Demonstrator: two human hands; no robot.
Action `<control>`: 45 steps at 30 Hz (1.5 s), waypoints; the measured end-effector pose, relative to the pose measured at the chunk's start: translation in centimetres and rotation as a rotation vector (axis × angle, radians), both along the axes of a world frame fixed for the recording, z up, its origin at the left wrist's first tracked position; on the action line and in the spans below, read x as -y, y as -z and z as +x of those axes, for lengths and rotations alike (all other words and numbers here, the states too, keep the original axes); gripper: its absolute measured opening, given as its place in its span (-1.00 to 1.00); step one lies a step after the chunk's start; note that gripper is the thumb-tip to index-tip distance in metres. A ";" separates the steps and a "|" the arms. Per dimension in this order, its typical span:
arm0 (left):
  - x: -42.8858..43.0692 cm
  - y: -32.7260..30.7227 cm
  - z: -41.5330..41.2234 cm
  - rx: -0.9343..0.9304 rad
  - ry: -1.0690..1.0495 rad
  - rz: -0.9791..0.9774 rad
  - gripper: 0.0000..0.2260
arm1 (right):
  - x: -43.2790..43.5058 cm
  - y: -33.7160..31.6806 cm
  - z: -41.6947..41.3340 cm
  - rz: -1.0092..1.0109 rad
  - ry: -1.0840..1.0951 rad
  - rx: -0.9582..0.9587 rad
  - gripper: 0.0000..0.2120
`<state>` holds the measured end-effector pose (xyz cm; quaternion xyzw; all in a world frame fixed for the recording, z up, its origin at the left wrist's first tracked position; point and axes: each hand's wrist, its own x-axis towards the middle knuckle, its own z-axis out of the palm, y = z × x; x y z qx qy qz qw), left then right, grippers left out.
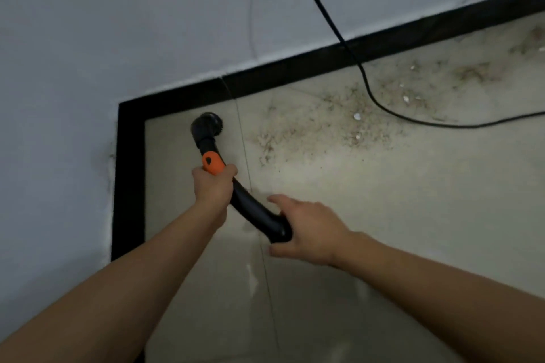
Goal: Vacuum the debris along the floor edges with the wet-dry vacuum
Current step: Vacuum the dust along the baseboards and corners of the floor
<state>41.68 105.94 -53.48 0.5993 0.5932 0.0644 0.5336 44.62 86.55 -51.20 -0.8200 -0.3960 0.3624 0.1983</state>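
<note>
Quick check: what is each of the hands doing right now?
Left hand: gripping the wand just below its orange collar.
Right hand: at the wand's bent end, blurred; cannot tell whether it grips.
</note>
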 end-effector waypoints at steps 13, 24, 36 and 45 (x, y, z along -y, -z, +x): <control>-1.9 1.7 -2.0 0.034 0.394 0.075 -0.53 | -0.4 3.4 1.4 0.014 0.144 0.188 -0.66; -3.9 10.4 -10.2 -0.421 0.836 0.758 -0.65 | 9.9 3.2 -2.2 -0.152 0.083 0.490 -0.79; -1.4 15.0 -14.2 -0.379 0.801 0.921 -0.49 | 10.1 5.1 -4.1 -0.271 0.157 0.579 -0.77; -1.3 15.1 -14.2 -0.386 0.775 0.951 -0.44 | 7.8 5.4 -2.6 -0.273 0.309 0.585 -0.79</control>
